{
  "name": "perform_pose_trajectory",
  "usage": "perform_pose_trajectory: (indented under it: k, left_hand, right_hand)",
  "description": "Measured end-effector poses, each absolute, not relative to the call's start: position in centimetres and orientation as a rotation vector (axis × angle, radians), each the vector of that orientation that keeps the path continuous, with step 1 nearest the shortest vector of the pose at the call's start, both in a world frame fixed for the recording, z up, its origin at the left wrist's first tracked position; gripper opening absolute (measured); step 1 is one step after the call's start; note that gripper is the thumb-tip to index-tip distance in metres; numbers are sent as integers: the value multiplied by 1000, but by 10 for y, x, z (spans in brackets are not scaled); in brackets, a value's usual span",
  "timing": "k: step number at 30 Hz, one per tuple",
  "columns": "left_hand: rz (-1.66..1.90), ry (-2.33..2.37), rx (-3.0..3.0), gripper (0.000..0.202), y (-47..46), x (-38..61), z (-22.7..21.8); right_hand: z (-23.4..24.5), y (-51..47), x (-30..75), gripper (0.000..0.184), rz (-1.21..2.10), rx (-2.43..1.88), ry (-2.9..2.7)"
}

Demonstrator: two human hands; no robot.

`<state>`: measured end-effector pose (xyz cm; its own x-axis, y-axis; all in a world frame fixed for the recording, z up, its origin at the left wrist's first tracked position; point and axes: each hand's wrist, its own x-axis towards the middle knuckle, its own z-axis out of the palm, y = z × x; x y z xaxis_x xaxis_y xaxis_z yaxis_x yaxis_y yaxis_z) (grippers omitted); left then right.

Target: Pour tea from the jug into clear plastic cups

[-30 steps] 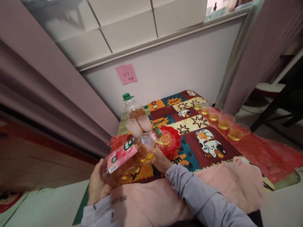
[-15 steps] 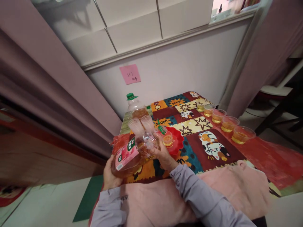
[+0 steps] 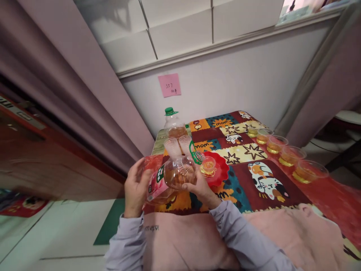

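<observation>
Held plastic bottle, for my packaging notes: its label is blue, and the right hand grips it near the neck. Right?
The label isn't blue: the head view shows it is pink. The right hand does grip the plastic bottle near the neck.

I lose most fingers of the right hand [image 3: 204, 189] behind the tilted bottle [image 3: 180, 174]; nested cups [image 3: 172, 147] mask the rear bottle [image 3: 175, 124] low down. The pink note [image 3: 169, 85] has scrawl too tiny.

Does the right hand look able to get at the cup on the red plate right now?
Probably not: the right hand is gripping the tilted bottle. The cup sits close by on the red plate, though, so if freed, that hand could likely reach it.
</observation>
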<state>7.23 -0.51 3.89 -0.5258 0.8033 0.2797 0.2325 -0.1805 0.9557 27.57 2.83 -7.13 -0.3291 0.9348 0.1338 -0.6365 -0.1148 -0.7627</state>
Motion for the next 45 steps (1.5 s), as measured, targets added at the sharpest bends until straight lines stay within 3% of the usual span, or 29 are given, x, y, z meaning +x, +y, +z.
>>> perform_pose_trajectory:
  k: [3,5,11,22,33,39,41,45]
  left_hand:
    - [1354,1592,1842,83,3,101,68]
    - [1070,1571,2073,93,13,113,72]
    - [944,1506,2183,64,31,116,51]
    - [842,1556,2287,58,34,126,29]
    - [909,1439,2350,47,31,121,56]
    - [709,1523,2480,34,29,129,82]
    - [685,1606,2459,34,31,129,86]
    - [802,1601,2397,44,31,119,86]
  right_hand:
    - [-67,25,272,100,1696,-488,-937]
    - [-64,23,270,98,1684,-495,-945]
    - [-53,24,290,105,1719,-480,-1089]
    - [-42,36,354,78,1433,-803,-1229]
    - [12,42,346,66,1040,-1006,-1507]
    - [43,44,332,58,862,-1026,-1663]
    - [48,44,328,65,920,-986,-1655]
    - [41,53,340,95,1240,-781,-1503]
